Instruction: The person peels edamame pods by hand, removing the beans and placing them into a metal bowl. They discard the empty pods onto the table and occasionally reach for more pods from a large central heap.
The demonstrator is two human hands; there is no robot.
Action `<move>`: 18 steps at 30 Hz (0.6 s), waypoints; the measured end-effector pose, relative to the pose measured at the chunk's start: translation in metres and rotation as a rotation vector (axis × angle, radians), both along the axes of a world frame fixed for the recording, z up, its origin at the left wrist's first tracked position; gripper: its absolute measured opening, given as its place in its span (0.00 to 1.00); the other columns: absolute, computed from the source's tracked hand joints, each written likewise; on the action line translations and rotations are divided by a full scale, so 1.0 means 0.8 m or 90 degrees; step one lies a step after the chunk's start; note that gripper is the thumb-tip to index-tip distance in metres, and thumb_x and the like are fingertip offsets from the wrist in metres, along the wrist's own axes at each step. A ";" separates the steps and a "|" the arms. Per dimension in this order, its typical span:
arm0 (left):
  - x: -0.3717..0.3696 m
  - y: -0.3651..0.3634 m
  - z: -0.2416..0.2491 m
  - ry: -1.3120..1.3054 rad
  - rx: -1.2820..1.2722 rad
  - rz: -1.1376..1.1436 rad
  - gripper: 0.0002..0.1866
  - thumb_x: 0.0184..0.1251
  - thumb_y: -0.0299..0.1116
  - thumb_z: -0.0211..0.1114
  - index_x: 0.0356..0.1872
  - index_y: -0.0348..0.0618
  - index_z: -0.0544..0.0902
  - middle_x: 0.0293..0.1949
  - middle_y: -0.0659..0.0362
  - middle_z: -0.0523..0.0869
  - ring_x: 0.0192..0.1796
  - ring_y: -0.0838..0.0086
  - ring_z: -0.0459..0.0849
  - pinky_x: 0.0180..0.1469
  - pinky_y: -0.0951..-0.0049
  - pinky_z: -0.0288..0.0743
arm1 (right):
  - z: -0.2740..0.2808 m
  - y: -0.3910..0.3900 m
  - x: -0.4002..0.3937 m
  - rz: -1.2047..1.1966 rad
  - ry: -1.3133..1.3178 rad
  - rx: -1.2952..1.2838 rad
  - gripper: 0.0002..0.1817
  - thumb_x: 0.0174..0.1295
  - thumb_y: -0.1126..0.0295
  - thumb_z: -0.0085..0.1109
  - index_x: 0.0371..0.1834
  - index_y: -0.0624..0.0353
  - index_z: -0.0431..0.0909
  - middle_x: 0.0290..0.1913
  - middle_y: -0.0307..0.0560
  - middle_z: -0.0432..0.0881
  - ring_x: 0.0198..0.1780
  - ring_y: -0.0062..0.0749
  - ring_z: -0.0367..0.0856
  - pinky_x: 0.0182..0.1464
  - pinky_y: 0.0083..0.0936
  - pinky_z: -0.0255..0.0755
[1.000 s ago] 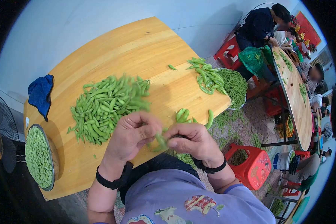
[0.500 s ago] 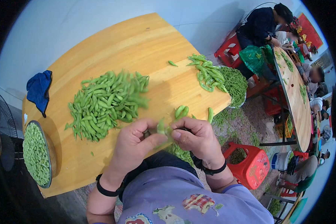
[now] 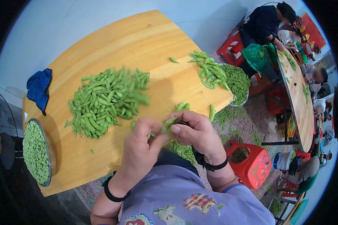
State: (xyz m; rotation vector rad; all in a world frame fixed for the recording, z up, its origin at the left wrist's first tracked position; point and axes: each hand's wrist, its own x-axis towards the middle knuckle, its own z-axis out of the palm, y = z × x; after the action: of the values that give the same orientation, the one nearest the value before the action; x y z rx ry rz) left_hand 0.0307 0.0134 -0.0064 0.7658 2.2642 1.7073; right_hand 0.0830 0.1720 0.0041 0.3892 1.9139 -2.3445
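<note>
A green soybean pod (image 3: 168,125) is pinched between my two hands above the table's near edge. My left hand (image 3: 144,140) has thumb and forefinger closed on the pod's lower side, and another bit of green shows inside its curled fingers. My right hand (image 3: 195,131) grips the pod's other side with thumb and forefinger. A dark covering shows at that forefinger. Beyond my left hand lies a large heap of soybean pods (image 3: 101,101). A few loose pods (image 3: 182,106) rest just past my right hand, and a single pod (image 3: 212,113) lies beside it.
A bowl (image 3: 50,150) full of shelled beans stands at the table's left end, near a blue cloth (image 3: 39,88). More pods (image 3: 210,71) lie at the right edge, with a pod-filled container (image 3: 236,82) beyond. A red stool (image 3: 251,165) stands right; people sit at another table (image 3: 296,97).
My left hand has shifted right, closer to my right hand. The pod between them has moved slightly right and now points up and to the right.
</note>
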 end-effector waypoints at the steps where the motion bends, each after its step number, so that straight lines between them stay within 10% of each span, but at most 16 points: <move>1: -0.001 0.000 -0.001 0.000 0.000 -0.002 0.13 0.53 0.22 0.63 0.38 0.38 0.71 0.29 0.56 0.78 0.29 0.73 0.78 0.33 0.76 0.72 | -0.004 0.003 -0.001 0.020 -0.002 -0.025 0.10 0.59 0.69 0.57 0.39 0.63 0.74 0.23 0.31 0.70 0.21 0.10 0.63 0.21 0.11 0.57; 18: -0.004 0.003 -0.004 0.074 0.104 -0.070 0.11 0.51 0.21 0.65 0.35 0.44 0.77 0.27 0.58 0.80 0.27 0.73 0.79 0.30 0.77 0.72 | -0.046 0.007 -0.004 0.094 0.006 -0.738 0.07 0.59 0.74 0.52 0.39 0.65 0.73 0.22 0.38 0.69 0.13 0.11 0.57 0.10 0.09 0.51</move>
State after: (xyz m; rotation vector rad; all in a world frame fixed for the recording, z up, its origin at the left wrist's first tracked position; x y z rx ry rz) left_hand 0.0276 0.0156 -0.0099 1.0289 2.1280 1.8575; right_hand 0.0796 0.1777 -0.0329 0.0983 0.3202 -2.8038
